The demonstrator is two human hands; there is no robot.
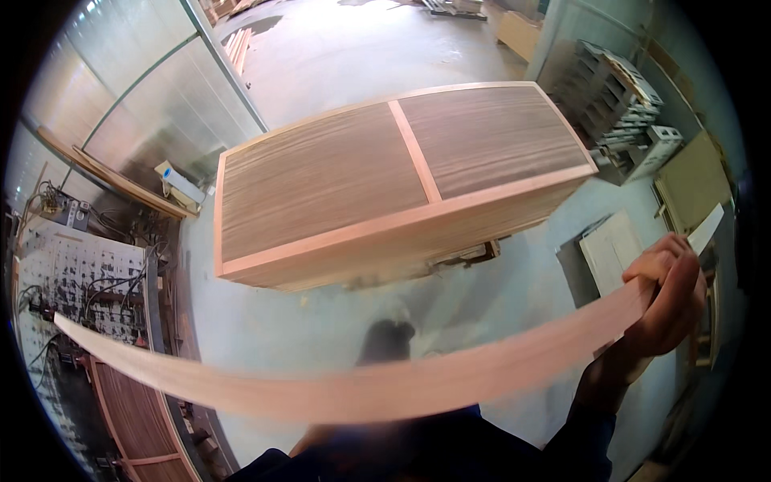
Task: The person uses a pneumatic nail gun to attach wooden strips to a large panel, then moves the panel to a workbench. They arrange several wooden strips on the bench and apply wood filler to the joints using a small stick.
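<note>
Wood strip (385, 390) is long and bendy, and we grip it tight in our right hand (668, 301), away from the big wooden box (385, 181), so nothing is stuck on yet.

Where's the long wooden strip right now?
In the head view the long wooden strip spans the lower frame from far left to the right hand, which grips its right end, in front of the large wooden cabinet.
</note>
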